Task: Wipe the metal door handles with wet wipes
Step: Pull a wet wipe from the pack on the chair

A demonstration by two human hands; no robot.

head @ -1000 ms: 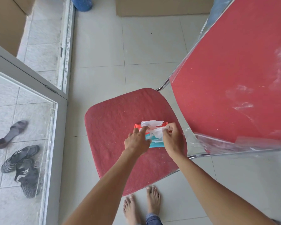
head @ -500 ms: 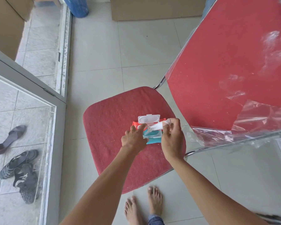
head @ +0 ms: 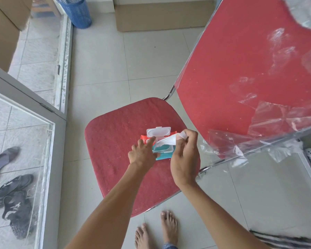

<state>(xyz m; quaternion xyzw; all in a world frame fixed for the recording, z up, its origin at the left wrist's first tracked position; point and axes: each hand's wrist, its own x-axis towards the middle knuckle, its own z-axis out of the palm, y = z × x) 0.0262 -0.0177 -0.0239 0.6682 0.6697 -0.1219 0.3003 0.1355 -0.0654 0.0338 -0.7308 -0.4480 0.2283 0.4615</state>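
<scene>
The right hand [head: 184, 159] pinches a white wet wipe [head: 166, 141] drawn partway out of the pack; the left hand [head: 143, 153] presses down on the wipes pack [head: 162, 153] with fingers nearly straight; the pack's white lid [head: 158, 133] stands flipped open; the pack lies on the red chair seat [head: 111, 150], beneath the plastic-wrapped red backrest [head: 241, 78]; bare feet [head: 156, 230] stand on the tiled floor [head: 106, 69].

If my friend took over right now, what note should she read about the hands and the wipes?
Left hand: straight fingers press the wipes pack down on the red chair seat.
Right hand: pinches a wet wipe, part way out of the pack.
Done: the pack's lid is flipped open.
Left: pull the wipe free, then wipe the metal door handles, which are not in view.
</scene>
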